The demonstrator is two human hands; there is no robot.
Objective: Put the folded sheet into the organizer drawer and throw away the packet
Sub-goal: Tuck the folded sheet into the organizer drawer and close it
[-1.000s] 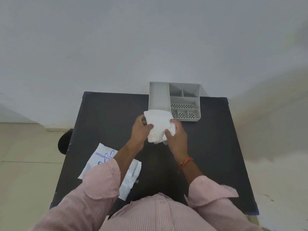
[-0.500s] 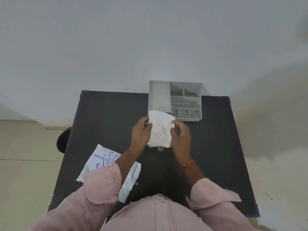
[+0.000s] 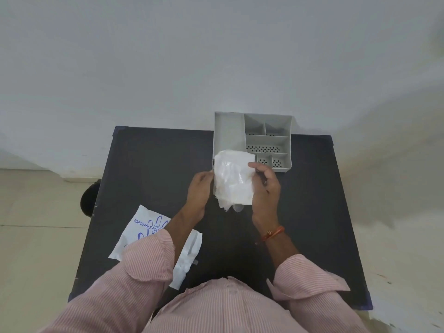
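Note:
A folded white translucent sheet is held upright above the black table, just in front of the grey organizer. My left hand grips its left edge and my right hand grips its right edge. The sheet's top covers the near end of the organizer's long left compartment. The white packet with blue print lies flat on the table's near left, partly under my left sleeve.
The organizer stands at the table's far edge against a white wall, with several small perforated compartments on its right. A dark round object sits on the floor left of the table. Beige floor tiles surround the table.
Both hands have lifted the sheet a little and carried it toward the organizer. The sheet now hangs flatter and taller, overlapping the organizer's near left end.

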